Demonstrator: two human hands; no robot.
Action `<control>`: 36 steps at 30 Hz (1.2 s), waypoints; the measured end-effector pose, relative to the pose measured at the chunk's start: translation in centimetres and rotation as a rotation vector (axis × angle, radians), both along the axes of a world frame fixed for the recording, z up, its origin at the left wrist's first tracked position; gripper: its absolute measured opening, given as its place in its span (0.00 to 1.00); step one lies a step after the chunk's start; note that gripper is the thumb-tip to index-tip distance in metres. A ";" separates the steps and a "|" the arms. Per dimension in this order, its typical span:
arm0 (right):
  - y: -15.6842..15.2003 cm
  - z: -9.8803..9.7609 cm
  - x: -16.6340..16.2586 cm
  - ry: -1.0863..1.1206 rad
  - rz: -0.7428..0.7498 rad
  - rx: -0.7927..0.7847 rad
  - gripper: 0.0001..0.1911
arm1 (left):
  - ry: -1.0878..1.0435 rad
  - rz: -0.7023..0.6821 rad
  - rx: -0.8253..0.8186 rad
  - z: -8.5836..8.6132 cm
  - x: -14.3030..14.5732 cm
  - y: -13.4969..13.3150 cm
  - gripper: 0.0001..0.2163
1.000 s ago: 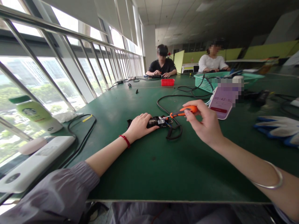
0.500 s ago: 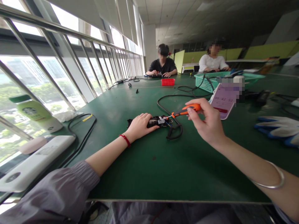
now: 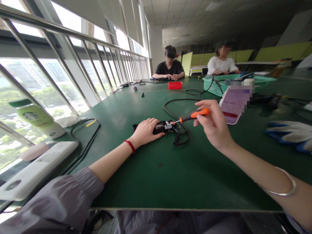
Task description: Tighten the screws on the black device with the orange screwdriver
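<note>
From the head camera, the left hand [image 3: 146, 131] lies on the green surface [image 3: 156, 175] with its fingers closed over the left end of a small black device [image 3: 168, 126], pinning it down near the middle of the surface. The right hand [image 3: 214, 128] is clamped by its fingertips on the orange handle of a screwdriver [image 3: 195, 114], which slants down to the left so that its metal tip meets the top of the device. A black cable [image 3: 181, 136] loops just beside the device and runs off toward the far side. A phone [image 3: 233, 105] stands propped just behind the right hand, its screen lit. Blue-and-white gloves [image 3: 290, 135] lie well apart at the right, and a green basket [image 3: 216, 85] and a red box [image 3: 175, 85] sit further back. A pale bottle [image 3: 36, 118] lies by the window rail at the left. Two other people sit at the far end, their hands on the surface.
</note>
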State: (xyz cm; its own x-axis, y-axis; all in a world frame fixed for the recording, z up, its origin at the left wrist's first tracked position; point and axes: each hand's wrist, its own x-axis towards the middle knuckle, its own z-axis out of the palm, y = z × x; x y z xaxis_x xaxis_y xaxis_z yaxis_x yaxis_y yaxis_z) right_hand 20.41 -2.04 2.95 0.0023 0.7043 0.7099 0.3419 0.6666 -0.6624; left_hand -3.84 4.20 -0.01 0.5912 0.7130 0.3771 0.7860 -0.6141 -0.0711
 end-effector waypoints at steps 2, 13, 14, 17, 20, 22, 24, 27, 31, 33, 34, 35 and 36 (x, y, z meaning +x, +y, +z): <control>-0.1 0.0 -0.1 -0.009 0.010 -0.018 0.14 | -0.002 0.001 -0.001 0.0 0.0 0.0 0.20; -0.7 0.3 -0.6 -0.039 0.001 -0.051 0.20 | -0.001 -0.007 -0.005 -0.1 0.0 0.1 0.21; -0.7 0.3 -0.7 -0.045 0.001 -0.074 0.19 | -0.002 -0.006 -0.005 -0.1 0.0 0.1 0.21; -0.8 0.2 -0.9 -0.083 -0.014 -0.131 0.12 | -0.008 -0.004 -0.006 -0.1 0.0 0.1 0.21; -1.0 0.0 -1.0 -0.089 0.025 -0.073 0.12 | -0.011 -0.008 -0.003 -0.1 0.0 0.0 0.21; -0.9 -0.2 -1.2 -0.059 0.059 -0.010 0.21 | -0.008 -0.008 0.014 -0.1 0.0 0.0 0.22; -1.0 -0.3 -1.3 -0.034 0.066 0.009 0.26 | -0.002 -0.011 0.039 -0.1 0.0 -0.1 0.22; -1.2 -0.2 -1.4 -0.084 0.032 -0.063 0.16 | 0.007 -0.026 0.072 -0.1 0.0 -0.1 0.22; -1.5 -0.2 -1.4 -0.122 -0.023 -0.012 0.07 | 0.024 -0.043 0.103 0.0 0.0 -0.2 0.22; -1.3 -0.3 -1.4 -0.098 -0.013 0.094 0.17 | 0.029 -0.038 0.101 0.1 0.1 -0.3 0.22; -1.2 -0.4 -1.4 -0.088 -0.006 0.128 0.21 | 0.029 -0.034 0.094 0.1 0.1 -0.3 0.22; -1.1 -0.5 -1.4 -0.077 0.000 0.140 0.25 | 0.028 -0.029 0.084 0.1 0.1 -0.4 0.22; -1.0 -0.5 -1.4 -0.072 0.007 0.127 0.27 | 0.026 -0.023 0.071 0.1 0.2 -0.4 0.22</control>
